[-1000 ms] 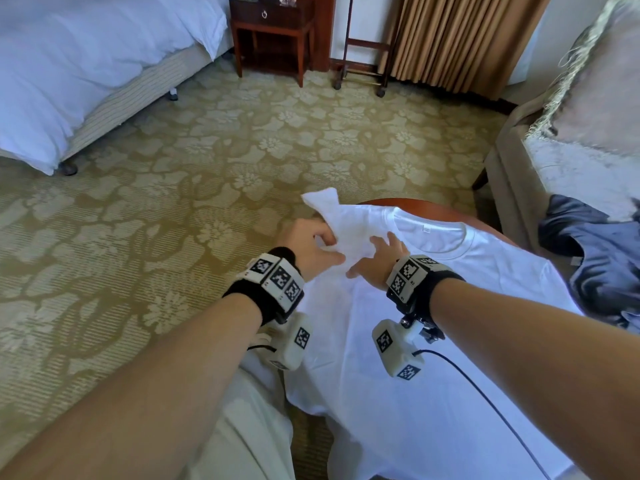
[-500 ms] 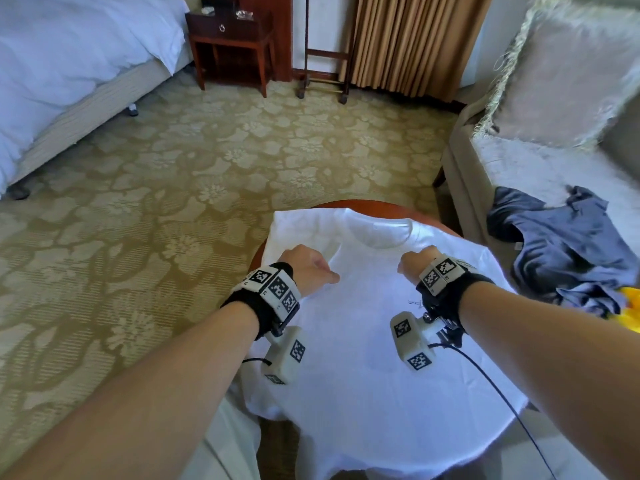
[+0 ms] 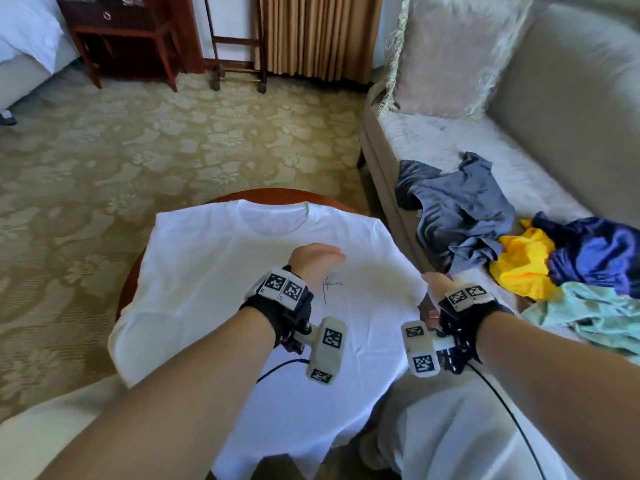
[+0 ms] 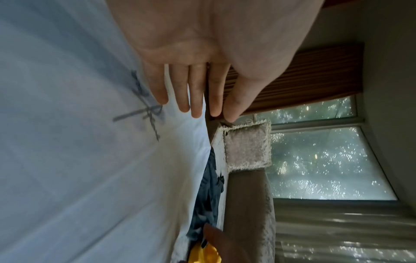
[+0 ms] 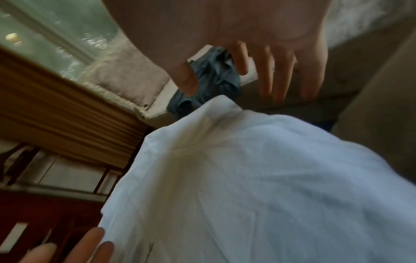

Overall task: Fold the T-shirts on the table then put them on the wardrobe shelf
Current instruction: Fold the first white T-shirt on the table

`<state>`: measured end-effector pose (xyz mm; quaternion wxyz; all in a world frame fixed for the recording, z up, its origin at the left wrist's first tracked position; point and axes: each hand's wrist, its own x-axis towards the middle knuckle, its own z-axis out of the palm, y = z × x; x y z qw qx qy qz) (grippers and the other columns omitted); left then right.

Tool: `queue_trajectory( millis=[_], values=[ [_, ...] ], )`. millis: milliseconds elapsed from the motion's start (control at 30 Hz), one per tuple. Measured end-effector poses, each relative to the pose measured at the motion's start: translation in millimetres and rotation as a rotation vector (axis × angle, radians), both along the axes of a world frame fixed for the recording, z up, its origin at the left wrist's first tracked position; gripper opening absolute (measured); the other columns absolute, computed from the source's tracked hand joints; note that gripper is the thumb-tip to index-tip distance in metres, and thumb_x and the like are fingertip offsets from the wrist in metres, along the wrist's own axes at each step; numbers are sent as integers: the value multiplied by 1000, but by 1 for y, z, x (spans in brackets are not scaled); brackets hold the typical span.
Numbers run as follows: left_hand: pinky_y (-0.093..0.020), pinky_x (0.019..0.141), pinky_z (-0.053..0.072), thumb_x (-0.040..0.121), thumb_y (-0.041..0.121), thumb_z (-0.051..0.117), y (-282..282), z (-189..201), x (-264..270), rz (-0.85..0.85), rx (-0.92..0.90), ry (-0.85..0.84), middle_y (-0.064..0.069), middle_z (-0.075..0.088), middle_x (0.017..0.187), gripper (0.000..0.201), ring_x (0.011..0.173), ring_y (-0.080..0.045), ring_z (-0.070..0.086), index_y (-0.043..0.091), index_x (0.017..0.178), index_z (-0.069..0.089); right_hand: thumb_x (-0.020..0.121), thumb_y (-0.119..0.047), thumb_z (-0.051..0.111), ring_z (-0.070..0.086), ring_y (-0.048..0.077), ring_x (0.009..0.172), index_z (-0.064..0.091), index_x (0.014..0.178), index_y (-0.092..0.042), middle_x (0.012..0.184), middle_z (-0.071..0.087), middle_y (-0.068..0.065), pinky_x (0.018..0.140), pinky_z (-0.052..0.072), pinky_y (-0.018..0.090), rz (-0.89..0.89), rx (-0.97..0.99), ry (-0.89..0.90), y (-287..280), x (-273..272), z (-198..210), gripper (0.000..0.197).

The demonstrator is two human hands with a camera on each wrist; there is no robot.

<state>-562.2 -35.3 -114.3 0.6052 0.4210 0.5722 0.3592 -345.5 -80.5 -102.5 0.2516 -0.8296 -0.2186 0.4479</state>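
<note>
Round and wooden, the desk (image 3: 242, 195) is now carrying the white T-shirt (image 3: 214, 271) spread flat: fingers (image 4: 195, 99) straight on the left hand (image 3: 313, 261), right hand (image 3: 437, 284) loosely spread, both letting go (sleeve tucked a second ago), so folding is barely beginning.

A white T-shirt (image 3: 214, 282) lies spread flat, covering the round wooden table (image 3: 277, 195).
</note>
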Motion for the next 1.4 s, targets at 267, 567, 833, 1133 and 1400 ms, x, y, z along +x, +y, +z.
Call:
queue_trajectory(
  millis=[267,567,833,1133,1400],
  values=[
    [-26,79,49,83,11,71,0,-23,60,-45,25,101,-7,67,114,17,104,-22,63,16,100,71,99,-36,44,48,18,30,49,74,-5,39,51,9,52,36,29,-123,-11,372,4,17,-36,41],
    [-23,81,43,89,16,67,10,-25,68,-190,31,207,-1,62,122,32,112,-20,60,16,121,65,86,-26,60,45,24,44,60,92,-2,52,57,9,52,34,25,-142,90,487,10,40,-66,24],
    [-5,54,41,90,9,66,8,-25,67,-184,6,142,-1,58,135,28,89,-11,60,10,118,69,76,-48,66,59,44,106,63,119,-5,109,67,21,101,39,55,-40,97,432,34,65,-69,61],
    [-6,50,39,85,13,72,10,-24,63,-168,-49,112,2,66,97,23,71,-8,57,12,107,74,79,0,53,56,45,102,49,130,-2,107,56,32,95,42,52,145,399,504,33,56,-20,51],
    [-22,67,42,87,16,69,10,-19,62,-214,-72,108,-1,64,108,22,86,-15,57,14,109,71,93,-8,43,69,22,67,61,106,-11,78,70,8,59,55,25,-11,442,567,36,67,-31,22]
  ],
)
